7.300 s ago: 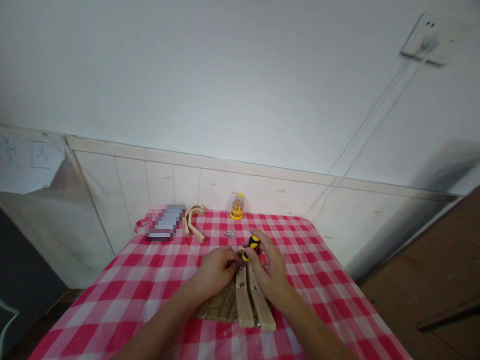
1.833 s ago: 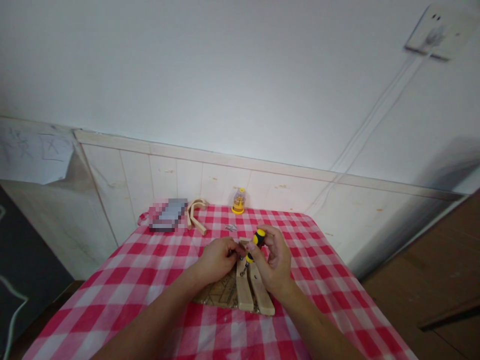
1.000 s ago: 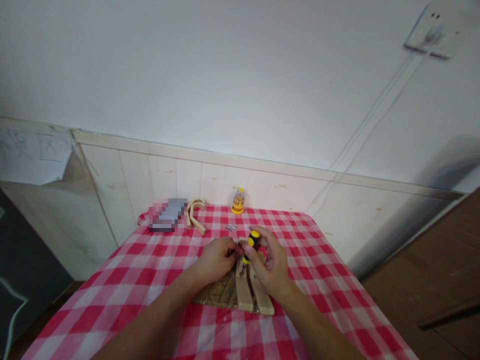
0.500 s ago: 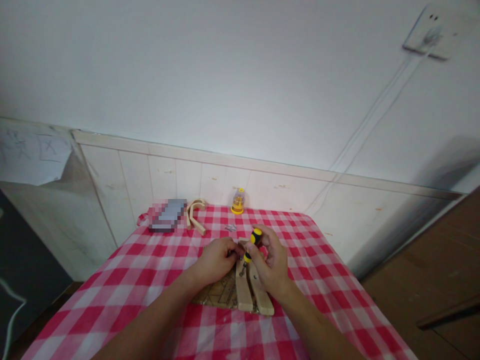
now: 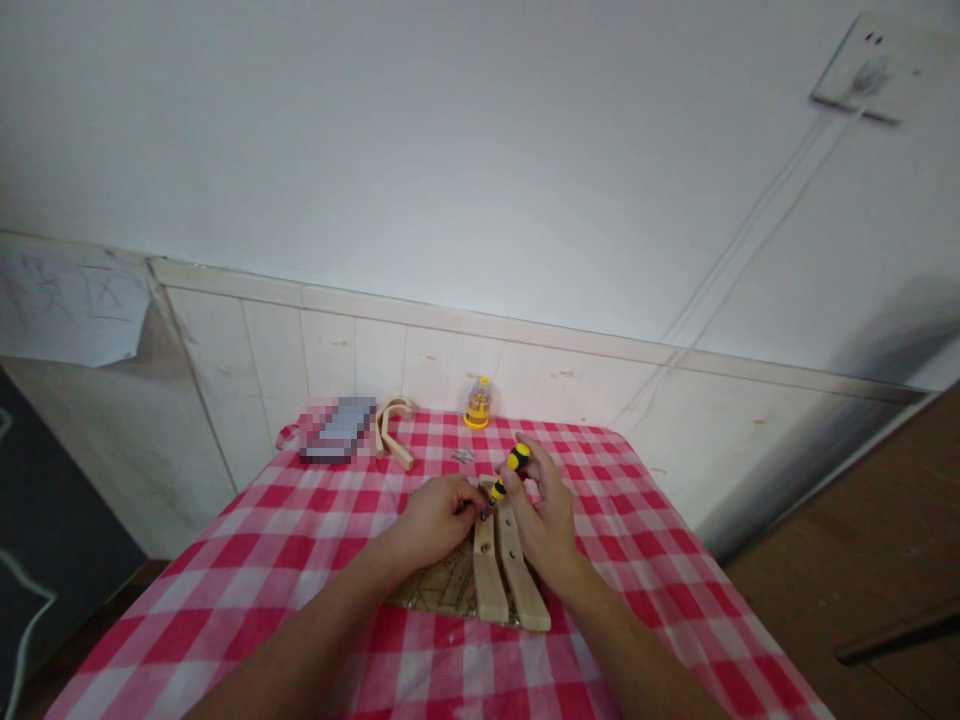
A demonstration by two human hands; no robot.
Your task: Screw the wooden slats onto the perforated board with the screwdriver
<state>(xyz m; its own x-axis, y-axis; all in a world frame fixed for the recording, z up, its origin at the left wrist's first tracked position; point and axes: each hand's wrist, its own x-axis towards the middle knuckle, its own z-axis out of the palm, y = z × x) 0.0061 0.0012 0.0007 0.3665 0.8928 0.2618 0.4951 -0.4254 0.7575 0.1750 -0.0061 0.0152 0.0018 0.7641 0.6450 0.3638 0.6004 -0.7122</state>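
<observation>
My right hand [image 5: 551, 510] grips a yellow-and-black screwdriver [image 5: 517, 457], tilted with its tip down toward the upper part of a curved wooden piece [image 5: 490, 585]. The tip meets a small dark screw or hole there. My left hand [image 5: 439, 515] is closed at the upper left edge of that piece, thumb and fingers pressed together against it; the fingertips are partly hidden. Beside it on the right lies a second curved wooden piece [image 5: 525, 590] with dark holes or screws. Both pieces rest on a brown patterned board or sheet [image 5: 442, 585].
A red-and-white checked cloth [image 5: 315, 580] covers the table. Toward the back are a pixelated grey tray-like object [image 5: 337, 430], bent wooden parts [image 5: 396, 450], small metal pieces [image 5: 463, 456] and a yellow-based clear container [image 5: 477, 405]. A wall [image 5: 465, 200] stands behind.
The screwdriver has moved up along the left wooden piece, from its middle hole to a spot nearer my left fingers. My left hand stays at the wood.
</observation>
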